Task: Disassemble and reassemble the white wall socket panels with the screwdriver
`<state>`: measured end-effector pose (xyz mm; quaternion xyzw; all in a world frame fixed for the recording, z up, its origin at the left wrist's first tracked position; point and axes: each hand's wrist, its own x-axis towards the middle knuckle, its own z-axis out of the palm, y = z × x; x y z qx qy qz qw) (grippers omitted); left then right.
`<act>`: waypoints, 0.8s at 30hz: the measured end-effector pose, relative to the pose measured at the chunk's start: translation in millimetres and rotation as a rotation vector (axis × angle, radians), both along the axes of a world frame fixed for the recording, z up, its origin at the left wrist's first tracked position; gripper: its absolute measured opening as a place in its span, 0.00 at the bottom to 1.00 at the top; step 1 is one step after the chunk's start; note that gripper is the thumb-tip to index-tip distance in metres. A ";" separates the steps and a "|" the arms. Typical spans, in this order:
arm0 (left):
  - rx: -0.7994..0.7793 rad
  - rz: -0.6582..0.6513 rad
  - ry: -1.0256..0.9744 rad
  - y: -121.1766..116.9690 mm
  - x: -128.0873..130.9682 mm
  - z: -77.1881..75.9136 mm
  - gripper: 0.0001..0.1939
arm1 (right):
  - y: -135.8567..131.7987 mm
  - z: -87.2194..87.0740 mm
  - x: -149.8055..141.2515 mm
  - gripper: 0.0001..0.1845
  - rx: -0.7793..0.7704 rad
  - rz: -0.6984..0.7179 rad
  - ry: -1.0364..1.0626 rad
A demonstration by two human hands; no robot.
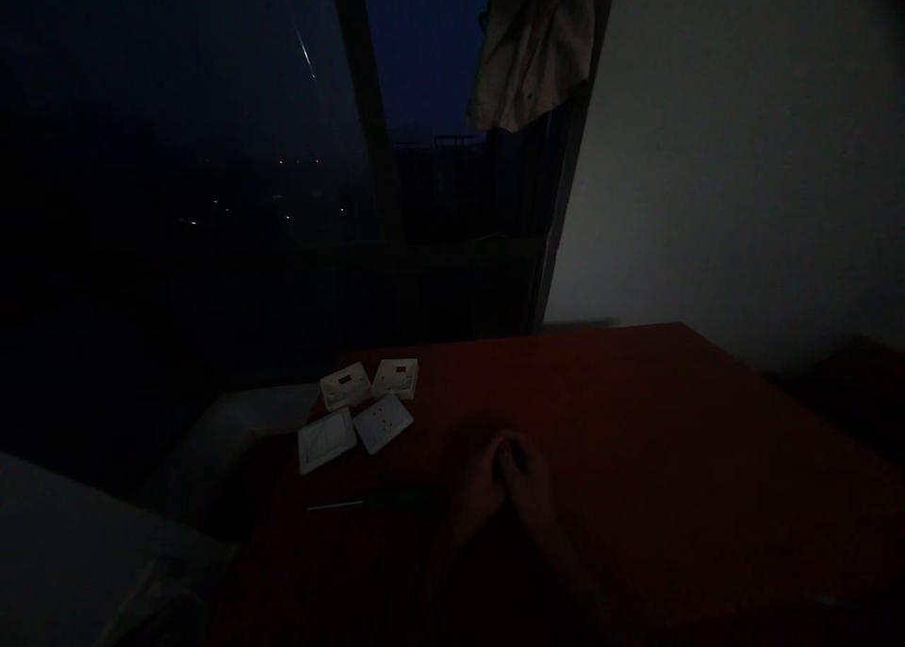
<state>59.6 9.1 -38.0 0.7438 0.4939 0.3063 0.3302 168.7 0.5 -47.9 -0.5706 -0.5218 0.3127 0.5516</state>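
Resting on the red table (636,421), the left hand (481,491) and the right hand (530,487) meet near the table's middle, fingertips touching each other. The room is so dark that I cannot tell whether the fingers are clasped or merely pressed together, nor whether anything small sits between them.

To the left of the hands, near the table's near-left edge, lies a screwdriver (368,503); its thin metal shaft points left and its dark handle lies toward the hands, close to the left hand but apart from it.

Farther away and to the left, four white switch plates lie flat in a loose cluster: a near-left plate (326,439), a near-right plate (383,423) just beside it, a far-left plate (346,386) and a far-right plate (396,378). They sit close together, some edges touching or almost so.

Beyond the table a dark window (212,157) shows faint distant lights, a pale cloth (534,43) hangs at the top, and a plain wall (742,157) stands on the right.
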 end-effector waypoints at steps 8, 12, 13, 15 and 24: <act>-0.005 0.009 -0.004 -1.0 -0.2 2.4 0.22 | -1.6 5.3 -0.7 0.14 0.007 -0.005 0.003; -0.004 0.011 -0.009 -1.9 0.3 3.7 0.21 | -1.2 3.6 -0.8 0.14 0.009 -0.008 0.004; -0.005 0.012 -0.010 -2.0 0.5 3.8 0.21 | -1.0 2.7 -0.7 0.15 0.008 -0.008 0.004; -0.005 0.014 -0.012 -2.2 1.1 4.3 0.21 | -0.6 1.5 -0.4 0.15 0.007 -0.006 0.003; 0.000 0.012 -0.004 -3.1 2.4 7.8 0.21 | -0.7 2.2 0.3 0.15 0.001 0.001 0.008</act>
